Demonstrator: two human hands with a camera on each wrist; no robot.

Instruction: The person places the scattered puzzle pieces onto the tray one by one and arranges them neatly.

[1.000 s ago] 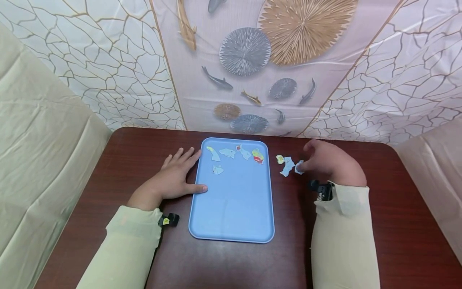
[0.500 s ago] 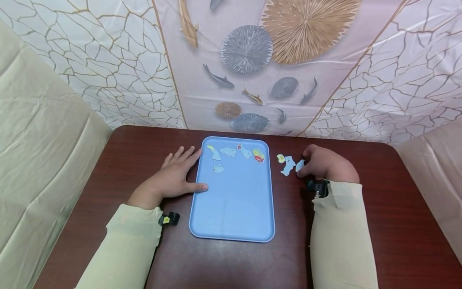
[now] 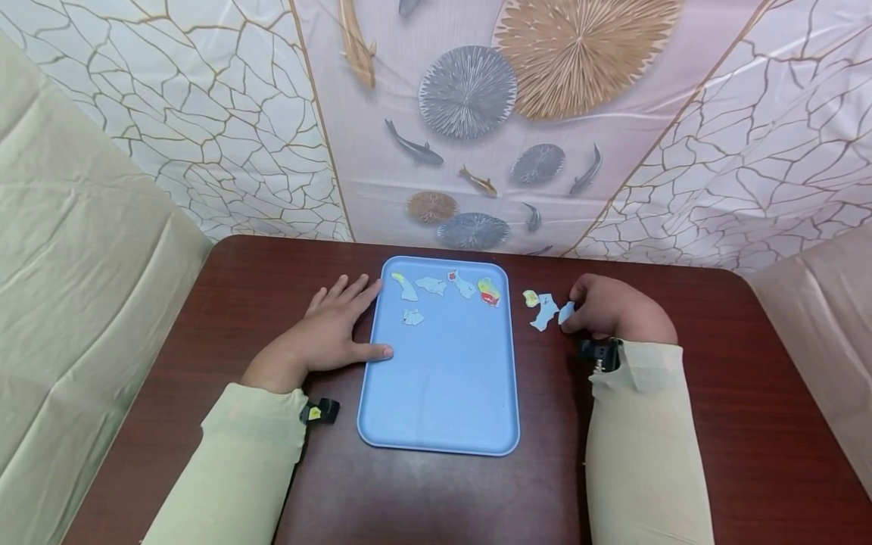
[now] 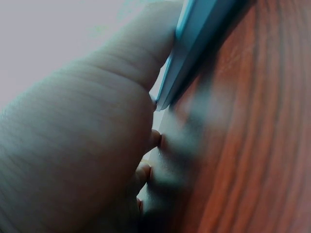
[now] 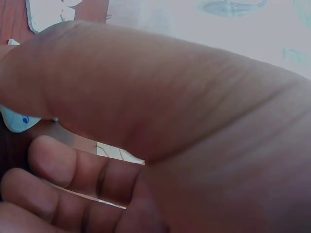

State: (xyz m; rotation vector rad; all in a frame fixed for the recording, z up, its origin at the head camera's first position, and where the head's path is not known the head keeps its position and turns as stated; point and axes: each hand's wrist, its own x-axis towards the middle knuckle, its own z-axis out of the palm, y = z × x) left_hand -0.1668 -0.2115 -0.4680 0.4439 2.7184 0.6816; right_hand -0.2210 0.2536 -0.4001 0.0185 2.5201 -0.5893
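Note:
My left hand (image 3: 316,337) rests beside the blue tray (image 3: 436,401) with its fingers spread. The thumb lies over the tray's left rim, as the left wrist view also shows at the tray's edge (image 4: 187,53). To the right of the tray, my right hand (image 3: 620,309) pinches a small light-blue paper piece (image 3: 565,312) between thumb and fingers, at table level. In the right wrist view, part of this paper piece (image 5: 18,120) shows below the thumb; the contact is partly hidden. Just left of it lie a bigger pale-blue paper piece (image 3: 543,312) and a yellow paper piece (image 3: 530,298).
Several paper pieces lie in the tray's far part, among them a yellow-and-red piece (image 3: 488,292) and a small pale piece (image 3: 412,317). The dark wooden table (image 3: 436,499) meets a patterned cloth backdrop (image 3: 470,189) at its far edge.
The right hand has lowered and closed its thumb and fingers on the light-blue piece's right side. The left hand and the tray have not moved; the head view has shifted slightly.

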